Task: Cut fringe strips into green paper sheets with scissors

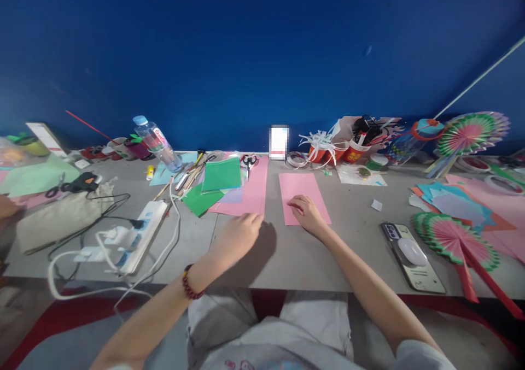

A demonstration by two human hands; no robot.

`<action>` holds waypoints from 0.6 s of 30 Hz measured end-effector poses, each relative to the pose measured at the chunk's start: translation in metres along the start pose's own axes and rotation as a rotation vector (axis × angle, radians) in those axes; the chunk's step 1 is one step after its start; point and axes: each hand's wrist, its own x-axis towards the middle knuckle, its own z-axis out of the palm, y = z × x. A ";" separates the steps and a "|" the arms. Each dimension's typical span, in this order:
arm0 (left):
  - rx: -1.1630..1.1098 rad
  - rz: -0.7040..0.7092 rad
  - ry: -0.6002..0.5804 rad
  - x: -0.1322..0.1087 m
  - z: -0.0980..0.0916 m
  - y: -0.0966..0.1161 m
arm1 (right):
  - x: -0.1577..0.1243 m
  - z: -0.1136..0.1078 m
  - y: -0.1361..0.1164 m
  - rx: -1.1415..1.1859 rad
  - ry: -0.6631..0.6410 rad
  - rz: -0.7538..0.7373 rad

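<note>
A small pink sheet of paper (pixel 304 187) lies on the grey table in front of me. My right hand (pixel 307 213) rests on its lower part, fingers lightly bent with the tips against the paper. To the left, my left hand (pixel 241 234) hovers over the table and casts a shadow. It is slightly blurred, and its fingertips and palm are turned from view. Just beyond it lies a larger pink sheet (pixel 256 195), with green paper (pixel 222 174) in a clear sleeve and black-handled scissors (pixel 249 162) on top.
A white power strip (pixel 143 236) with looping cables is at left, near a tilted water bottle (pixel 158 143). A phone (pixel 414 260) with a white mouse (pixel 412 251) on it lies at right, beside a pleated paper fan (pixel 447 239). Red paper cups (pixel 356 152) stand at the back.
</note>
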 end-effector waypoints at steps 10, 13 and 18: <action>0.028 0.107 0.110 0.059 0.062 0.045 | 0.007 -0.007 -0.009 -0.006 -0.021 -0.046; 0.006 0.109 0.179 0.057 0.070 0.042 | 0.017 -0.008 -0.009 -0.005 -0.109 -0.010; -0.034 0.086 0.220 0.057 0.075 0.040 | 0.031 -0.002 -0.003 -0.015 -0.122 -0.010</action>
